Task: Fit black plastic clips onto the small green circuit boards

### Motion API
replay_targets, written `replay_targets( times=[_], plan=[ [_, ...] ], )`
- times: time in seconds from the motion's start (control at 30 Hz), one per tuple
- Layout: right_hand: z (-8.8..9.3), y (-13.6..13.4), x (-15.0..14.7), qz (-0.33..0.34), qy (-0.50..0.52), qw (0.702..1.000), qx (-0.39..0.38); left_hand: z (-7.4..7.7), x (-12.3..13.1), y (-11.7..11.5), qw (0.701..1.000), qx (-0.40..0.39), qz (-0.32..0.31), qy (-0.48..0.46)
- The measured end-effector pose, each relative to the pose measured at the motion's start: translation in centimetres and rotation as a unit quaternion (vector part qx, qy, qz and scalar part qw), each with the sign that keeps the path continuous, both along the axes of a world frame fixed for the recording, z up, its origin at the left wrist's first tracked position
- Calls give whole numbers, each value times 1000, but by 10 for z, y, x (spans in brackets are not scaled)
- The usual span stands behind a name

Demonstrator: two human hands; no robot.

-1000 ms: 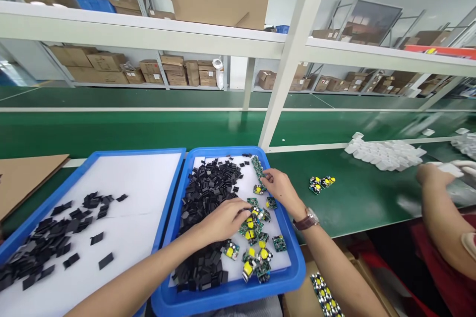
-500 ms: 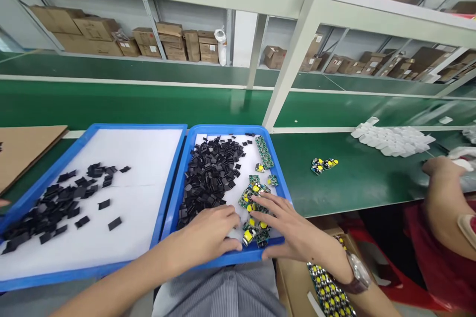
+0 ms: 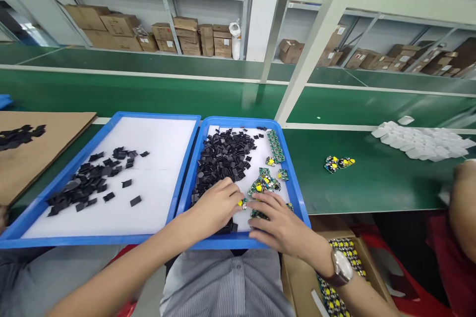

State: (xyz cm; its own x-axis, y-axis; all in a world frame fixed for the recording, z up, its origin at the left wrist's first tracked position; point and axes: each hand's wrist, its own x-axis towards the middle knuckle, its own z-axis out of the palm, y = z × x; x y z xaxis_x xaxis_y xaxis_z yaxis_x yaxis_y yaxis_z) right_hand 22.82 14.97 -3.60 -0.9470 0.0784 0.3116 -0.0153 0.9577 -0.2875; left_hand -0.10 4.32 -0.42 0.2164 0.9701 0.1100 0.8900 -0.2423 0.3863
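Observation:
My left hand [image 3: 220,204] is over the front of the right-hand blue tray [image 3: 303,203]. Its thumb and fingertips are closed on a small circuit board [image 3: 242,203] with a yellow part, mostly hidden by the fingers. My right hand [image 3: 278,219], a watch on its wrist, lies with fingers stretched out over the front of a loose cluster of green circuit boards [image 3: 262,185] and covers some of them. Black plastic pieces [image 3: 225,156] are heaped on the tray's left side. A strip of joined green boards [image 3: 275,146] lies along its right side.
Another blue tray [image 3: 158,116] with scattered black pieces stands at left, beside cardboard [image 3: 63,131]. To the right are a few loose boards [image 3: 338,163] and white plastic parts [image 3: 424,141]. A carton of boards [image 3: 347,247] stands below. Another person's arm [image 3: 463,208] shows at far right.
My left hand now has a small board at its fingertips. The boards near the tray's front edge have shifted under my right hand. The view has turned slightly left.

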Motion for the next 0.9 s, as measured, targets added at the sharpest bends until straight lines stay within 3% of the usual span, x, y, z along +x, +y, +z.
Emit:
replay_targets(
  times=[0.1,0.17,0.27,0.4,0.53,0.77,0.9],
  plan=[
    [1,4,0,-29,12,999,19,7,-11,-14,993,36,78,-80],
    [6,3,1,-29,8,999,19,10,-15,-29,970,54,165,-173],
    [11,-6,-8,-22,2,1000,6,9,-12,-53,896,47,273,-346],
    [4,-16,-38,-69,-9,996,47,0,0,-73,790,-3,337,-512],
    [-9,-19,-63,-84,-78,989,90,-10,5,-82,735,-38,356,-575],
    [5,-14,-67,-112,-96,989,-5,-14,2,-92,699,-21,381,-604],
    [18,-11,-63,-99,-30,984,-145,-21,1,-92,715,-17,356,-601]
  ],
)
